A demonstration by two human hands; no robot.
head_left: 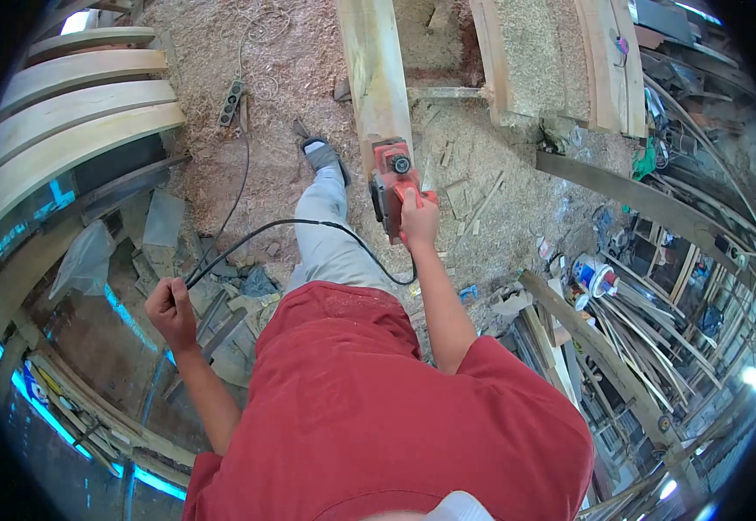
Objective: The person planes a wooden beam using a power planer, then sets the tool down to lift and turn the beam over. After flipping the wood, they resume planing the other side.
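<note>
My right hand [419,217] is wrapped round the handle of a red electric hand planer [388,178]. The planer sits at the near end of a long pale wooden plank [376,69] that runs away from me. In my left hand [171,311], held out to the left, is the planer's black power cord [282,223], gripped in closed fingers. From there the cord arcs over my leg and loops back near the tool. Whether the planer's sole touches the wood is hidden beneath its body.
A power strip [231,102] lies on the shavings-covered floor. Curved wooden pieces [83,95] are stacked at left. More planks [599,65] lie at the upper right, beside a heavy beam [647,195]. Scrap strips [634,343] and a white bucket [602,280] crowd the right side.
</note>
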